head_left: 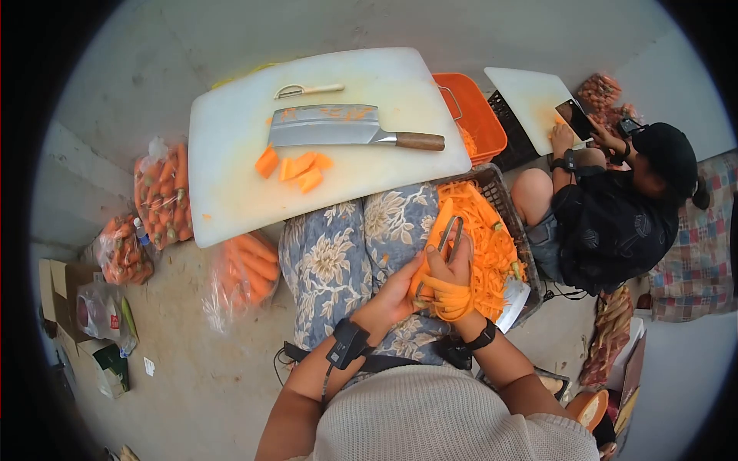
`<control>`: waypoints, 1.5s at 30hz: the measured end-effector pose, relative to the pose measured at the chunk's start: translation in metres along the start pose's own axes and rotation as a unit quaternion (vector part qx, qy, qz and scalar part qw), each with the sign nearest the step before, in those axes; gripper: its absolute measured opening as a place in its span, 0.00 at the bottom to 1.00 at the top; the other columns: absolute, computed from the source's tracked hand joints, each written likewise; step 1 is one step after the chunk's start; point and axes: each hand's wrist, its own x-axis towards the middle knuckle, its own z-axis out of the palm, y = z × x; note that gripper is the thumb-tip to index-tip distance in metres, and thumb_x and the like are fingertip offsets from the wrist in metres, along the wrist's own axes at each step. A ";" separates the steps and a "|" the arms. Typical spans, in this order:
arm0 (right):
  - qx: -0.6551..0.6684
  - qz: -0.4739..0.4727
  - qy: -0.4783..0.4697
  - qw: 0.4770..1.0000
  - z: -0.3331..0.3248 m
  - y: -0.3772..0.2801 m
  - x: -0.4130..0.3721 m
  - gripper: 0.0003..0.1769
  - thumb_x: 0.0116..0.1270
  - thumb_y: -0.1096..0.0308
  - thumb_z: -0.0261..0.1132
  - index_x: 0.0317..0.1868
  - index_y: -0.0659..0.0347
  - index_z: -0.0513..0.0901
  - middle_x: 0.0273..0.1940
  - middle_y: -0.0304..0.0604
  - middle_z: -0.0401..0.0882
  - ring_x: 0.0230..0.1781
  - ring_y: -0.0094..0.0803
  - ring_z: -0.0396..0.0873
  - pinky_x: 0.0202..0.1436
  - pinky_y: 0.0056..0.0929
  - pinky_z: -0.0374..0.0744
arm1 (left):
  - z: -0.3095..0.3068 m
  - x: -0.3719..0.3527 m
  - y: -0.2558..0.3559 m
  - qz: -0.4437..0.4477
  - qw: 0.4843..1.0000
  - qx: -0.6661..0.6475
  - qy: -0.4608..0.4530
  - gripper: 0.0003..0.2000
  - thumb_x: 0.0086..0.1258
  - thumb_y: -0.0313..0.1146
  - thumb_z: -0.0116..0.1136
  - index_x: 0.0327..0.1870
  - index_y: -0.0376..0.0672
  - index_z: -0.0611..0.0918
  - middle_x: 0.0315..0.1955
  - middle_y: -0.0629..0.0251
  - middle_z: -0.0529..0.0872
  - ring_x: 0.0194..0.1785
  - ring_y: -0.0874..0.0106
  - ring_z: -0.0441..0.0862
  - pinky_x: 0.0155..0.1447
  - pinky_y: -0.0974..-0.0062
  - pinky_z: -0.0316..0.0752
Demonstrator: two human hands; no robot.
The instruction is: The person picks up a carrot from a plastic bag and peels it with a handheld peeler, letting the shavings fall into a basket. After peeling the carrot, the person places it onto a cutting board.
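Note:
My left hand (398,290) is closed around the lower end of a carrot (438,233), which slants up and away from me. In my right hand (453,269) is a metal peeler (455,228), lying against the carrot. Orange strips (452,298) hang over my right hand near the wrist; whether they are peel or cloth is hard to tell. Just beyond my hands, a dark crate (507,201) holds a heap of carrot peels (486,250). A pale blade-like piece (511,303) pokes out at the crate's near corner.
A white cutting board (231,131) bears a cleaver (330,127), another peeler (307,90) and carrot chunks (307,170). Bagged carrots (163,192) stand at left, with another bag (250,265) nearer. An orange bin (477,115) sits beyond the crate. At right, another person (615,215) cuts on a board (523,96).

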 end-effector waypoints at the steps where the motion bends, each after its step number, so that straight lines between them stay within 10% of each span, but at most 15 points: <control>1: 0.021 0.028 -0.002 0.999 0.002 -0.001 0.003 0.26 0.56 0.70 0.62 0.52 0.71 0.63 0.47 0.50 0.62 0.52 0.40 0.62 0.56 0.34 0.64 | 0.000 0.001 0.000 0.013 1.000 0.007 0.015 0.24 0.70 0.52 0.43 0.60 0.45 0.67 0.52 0.62 0.76 0.55 0.67 0.75 0.54 0.67 0.75; 13: 0.016 0.089 -0.016 0.996 0.008 0.037 0.057 0.14 0.56 0.68 0.61 0.36 0.68 0.67 0.38 0.49 0.66 0.39 0.36 0.67 0.45 0.34 0.69 | -0.001 0.002 0.005 -0.027 0.992 0.104 0.069 0.25 0.69 0.55 0.41 0.55 0.44 0.70 0.38 0.61 0.81 0.34 0.71 0.81 0.32 0.70 0.79; 29: 0.189 0.294 0.070 0.934 0.003 0.112 0.116 0.13 0.56 0.64 0.61 0.28 0.64 0.68 0.21 0.37 0.68 0.17 0.25 0.68 0.19 0.24 0.70 | -0.006 0.003 0.012 -0.064 0.993 0.098 0.028 0.25 0.69 0.55 0.42 0.52 0.42 0.72 0.34 0.60 0.80 0.32 0.72 0.80 0.30 0.72 0.78; 32: 0.110 0.419 0.056 0.900 -0.006 0.086 0.118 0.12 0.56 0.64 0.60 0.30 0.66 0.71 0.23 0.40 0.71 0.17 0.27 0.70 0.17 0.25 0.69 | -0.008 0.004 0.013 -0.077 0.993 0.078 0.032 0.26 0.69 0.56 0.42 0.54 0.42 0.70 0.35 0.55 0.80 0.31 0.70 0.80 0.29 0.72 0.78; 42: 0.237 0.385 0.166 0.876 -0.034 0.108 0.094 0.12 0.60 0.64 0.60 0.39 0.63 0.72 0.30 0.39 0.72 0.22 0.27 0.71 0.21 0.23 0.69 | -0.009 0.000 0.010 -0.051 0.997 0.052 0.005 0.25 0.70 0.54 0.41 0.55 0.41 0.69 0.38 0.52 0.80 0.36 0.67 0.80 0.38 0.67 0.79; 45: 0.250 0.300 0.119 0.913 -0.037 0.112 0.068 0.17 0.60 0.66 0.59 0.47 0.64 0.70 0.41 0.41 0.71 0.37 0.26 0.73 0.35 0.22 0.76 | -0.016 0.006 0.006 -0.046 0.998 0.019 -0.025 0.25 0.70 0.54 0.40 0.56 0.42 0.69 0.41 0.52 0.79 0.38 0.66 0.80 0.42 0.64 0.78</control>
